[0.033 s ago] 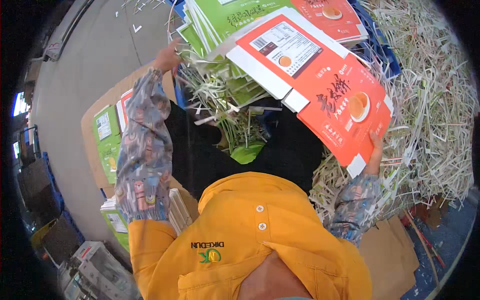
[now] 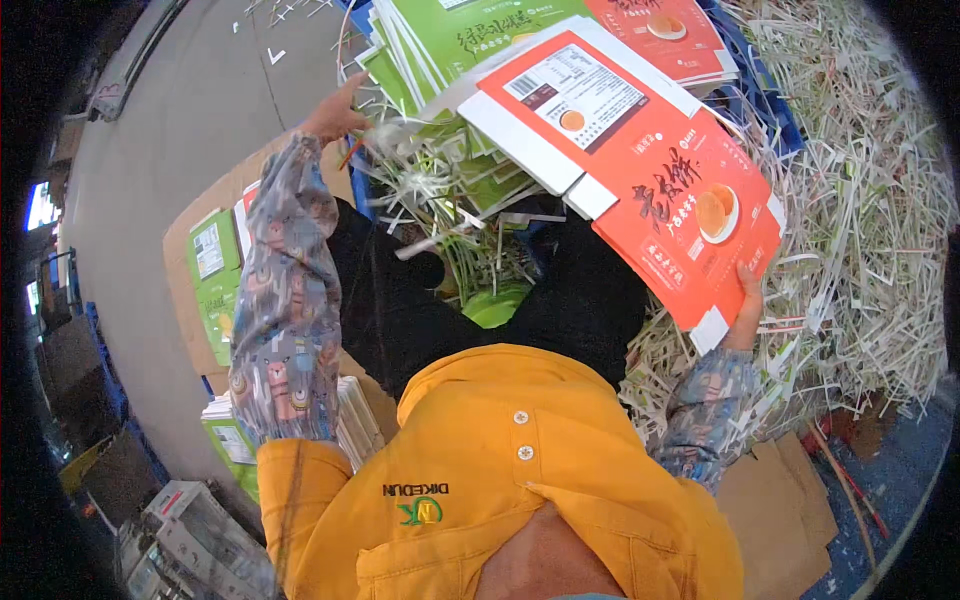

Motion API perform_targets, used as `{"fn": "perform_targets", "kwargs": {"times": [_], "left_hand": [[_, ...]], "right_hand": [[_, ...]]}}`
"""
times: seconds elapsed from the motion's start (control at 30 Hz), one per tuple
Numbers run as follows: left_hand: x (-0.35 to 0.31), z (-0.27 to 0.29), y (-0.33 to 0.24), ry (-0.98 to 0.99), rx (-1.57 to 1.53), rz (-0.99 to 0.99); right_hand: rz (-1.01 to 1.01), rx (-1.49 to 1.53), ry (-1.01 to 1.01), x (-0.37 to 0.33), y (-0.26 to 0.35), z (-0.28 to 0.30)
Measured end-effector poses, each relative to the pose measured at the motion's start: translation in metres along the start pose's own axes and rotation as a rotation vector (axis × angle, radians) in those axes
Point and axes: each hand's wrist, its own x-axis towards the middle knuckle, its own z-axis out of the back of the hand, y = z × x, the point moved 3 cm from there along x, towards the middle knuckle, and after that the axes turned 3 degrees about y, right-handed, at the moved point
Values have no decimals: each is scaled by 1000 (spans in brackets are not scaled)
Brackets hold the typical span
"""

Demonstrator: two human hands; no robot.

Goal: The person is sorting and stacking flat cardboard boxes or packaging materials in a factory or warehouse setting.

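Observation:
My right hand (image 2: 746, 312) grips the lower right end of a flat, unfolded red carton (image 2: 660, 190) with white flaps, its thumb on the printed face. This carton tilts across my lap and covers part of a stack of green flat cartons (image 2: 470, 35). At the stack's left edge is my left hand (image 2: 338, 112), fingers apart and stretched out, with nothing plainly held. Thin white and green paper strips (image 2: 425, 185) hang and tumble just to the right of it, partly blurred. More strips lie between my knees, around a green piece (image 2: 494, 306).
A large heap of shredded paper strips (image 2: 860, 200) fills the right side. Another red carton stack (image 2: 670, 40) sits at the back. To my left, green cartons (image 2: 212, 270) rest on cardboard (image 2: 182, 285). Flattened cardboard (image 2: 775, 515) and a thin stick (image 2: 845, 495) lie lower right.
My left hand's fingers have spread slightly, and the loose strips beside it have dropped and shifted. The red carton has moved very little in my right hand.

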Motion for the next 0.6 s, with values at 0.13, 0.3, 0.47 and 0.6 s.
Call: {"fn": "perform_targets", "kwargs": {"times": [0.13,0.3,0.47,0.6], "left_hand": [[30,11,-97,-29,217,-42],[20,-101,-162,-113,602,66],[24,-154,-121,-1,378,276],[41,-142,-92,-75,423,-4]], "right_hand": [[69,-38,71,-5,-3,1],[19,28,44,-19,5,-16],[100,35,-50,-39,23,-36],[107,-59,-48,-28,27,-19]]}}
